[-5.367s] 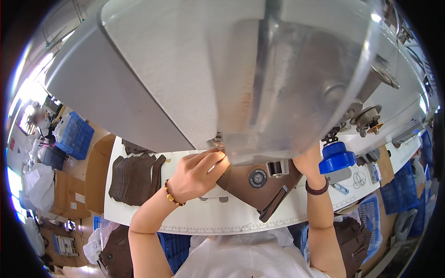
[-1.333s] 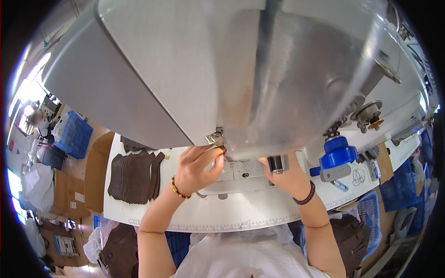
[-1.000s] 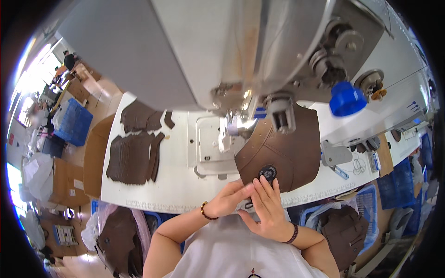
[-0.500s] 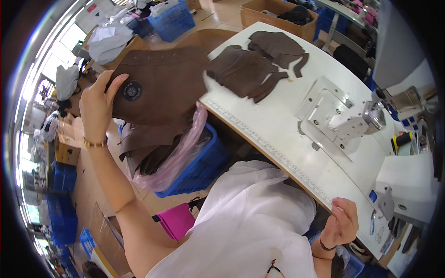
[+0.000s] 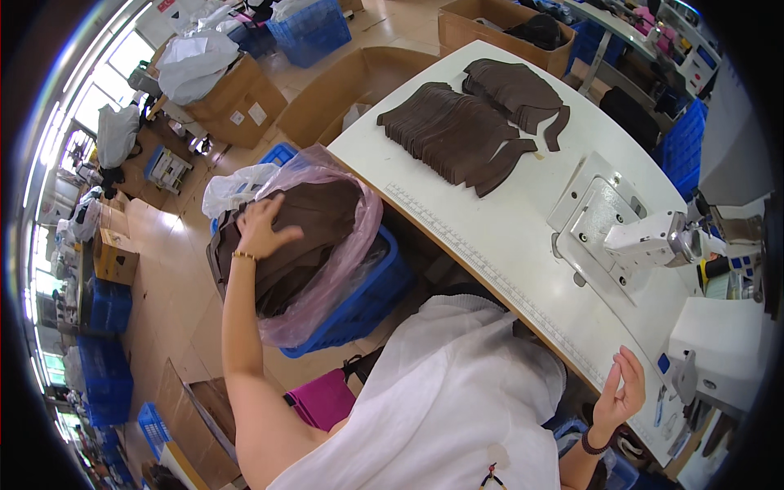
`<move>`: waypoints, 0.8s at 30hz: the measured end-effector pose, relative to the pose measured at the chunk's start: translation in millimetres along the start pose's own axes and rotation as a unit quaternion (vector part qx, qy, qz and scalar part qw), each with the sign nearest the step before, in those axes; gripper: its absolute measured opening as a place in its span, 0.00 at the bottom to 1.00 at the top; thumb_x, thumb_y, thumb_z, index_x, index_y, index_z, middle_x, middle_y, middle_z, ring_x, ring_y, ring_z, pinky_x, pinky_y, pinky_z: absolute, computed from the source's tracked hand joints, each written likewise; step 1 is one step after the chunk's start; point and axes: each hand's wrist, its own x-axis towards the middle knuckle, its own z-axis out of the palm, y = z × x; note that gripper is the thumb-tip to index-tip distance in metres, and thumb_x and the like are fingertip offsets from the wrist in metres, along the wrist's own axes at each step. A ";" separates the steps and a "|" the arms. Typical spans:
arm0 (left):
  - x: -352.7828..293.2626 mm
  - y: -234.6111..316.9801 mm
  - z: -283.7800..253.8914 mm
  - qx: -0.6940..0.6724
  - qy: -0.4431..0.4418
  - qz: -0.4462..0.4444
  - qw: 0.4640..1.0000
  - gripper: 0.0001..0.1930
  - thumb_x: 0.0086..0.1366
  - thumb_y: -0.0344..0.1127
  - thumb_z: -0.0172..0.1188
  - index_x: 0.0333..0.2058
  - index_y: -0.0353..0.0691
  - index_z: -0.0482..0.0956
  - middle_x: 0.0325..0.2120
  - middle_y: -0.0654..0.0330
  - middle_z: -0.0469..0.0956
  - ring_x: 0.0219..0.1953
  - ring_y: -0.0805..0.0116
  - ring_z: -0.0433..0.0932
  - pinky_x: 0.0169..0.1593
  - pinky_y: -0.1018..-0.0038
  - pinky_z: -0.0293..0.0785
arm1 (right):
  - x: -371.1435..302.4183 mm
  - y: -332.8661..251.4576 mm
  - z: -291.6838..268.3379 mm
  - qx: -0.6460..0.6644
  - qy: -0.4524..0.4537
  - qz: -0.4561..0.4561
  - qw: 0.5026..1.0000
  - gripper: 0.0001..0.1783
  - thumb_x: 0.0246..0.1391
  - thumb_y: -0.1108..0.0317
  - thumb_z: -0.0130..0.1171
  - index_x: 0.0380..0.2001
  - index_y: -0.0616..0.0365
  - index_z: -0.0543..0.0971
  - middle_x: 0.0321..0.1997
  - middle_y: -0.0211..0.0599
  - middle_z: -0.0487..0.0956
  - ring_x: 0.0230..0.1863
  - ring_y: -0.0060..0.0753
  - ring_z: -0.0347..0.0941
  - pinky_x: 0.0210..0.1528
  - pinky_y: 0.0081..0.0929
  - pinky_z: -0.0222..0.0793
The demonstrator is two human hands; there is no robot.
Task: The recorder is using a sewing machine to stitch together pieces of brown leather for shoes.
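My left hand (image 5: 263, 230) lies over a pile of brown, leather-like cut pieces (image 5: 314, 214), its fingers spread and gripping nothing. The pile fills a pink plastic liner (image 5: 367, 224) inside a blue crate (image 5: 347, 314), left of the table. Beside the table's front edge, my right hand (image 5: 622, 392) is raised with loosely bent fingers and nothing visible in them. On the white table (image 5: 482, 224) lie a fanned stack of brown curved pieces (image 5: 445, 131) and a second brown stack (image 5: 514, 90) behind it.
A white sewing machine (image 5: 653, 238) stands at the table's right. Along the front edge runs a printed ruler strip (image 5: 490, 273). Cardboard boxes (image 5: 237, 98) and a blue crate (image 5: 310, 34) stand on the floor beyond. A magenta bag (image 5: 322, 400) is beside my lap.
The large brown piece with a round dark emblem has left my left hand, which has moved down and right onto the crate's pile. My right hand's fingers have straightened somewhat.
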 end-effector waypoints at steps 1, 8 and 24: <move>-18.2 15.1 -3.4 0.001 0.000 -0.005 1.000 0.36 0.49 0.55 0.64 0.58 0.61 0.64 0.55 0.55 0.65 0.60 0.52 0.58 0.58 0.51 0.54 | -1.1 1.6 2.2 0.003 -0.003 -0.002 1.000 0.07 0.48 0.80 0.54 0.33 0.69 0.77 0.40 0.49 0.78 0.38 0.42 0.75 0.42 0.28 0.70; -39.5 16.4 58.6 0.211 0.024 0.053 0.976 0.26 0.59 0.51 0.54 0.58 0.62 0.64 0.58 0.55 0.62 0.61 0.47 0.57 0.60 0.48 0.52 | 8.3 -14.8 18.8 0.033 -0.027 -0.017 0.999 0.07 0.46 0.81 0.56 0.32 0.67 0.78 0.38 0.48 0.79 0.37 0.41 0.76 0.42 0.28 0.71; 59.1 113.6 6.5 -0.028 0.199 0.132 0.971 0.11 0.62 0.32 0.52 0.37 0.32 0.80 0.32 0.47 0.79 0.36 0.52 0.77 0.40 0.66 0.72 | -205.7 128.9 -256.4 -0.514 0.275 0.258 0.771 0.11 0.53 0.68 0.57 0.37 0.61 0.79 0.38 0.44 0.79 0.42 0.43 0.75 0.48 0.32 0.68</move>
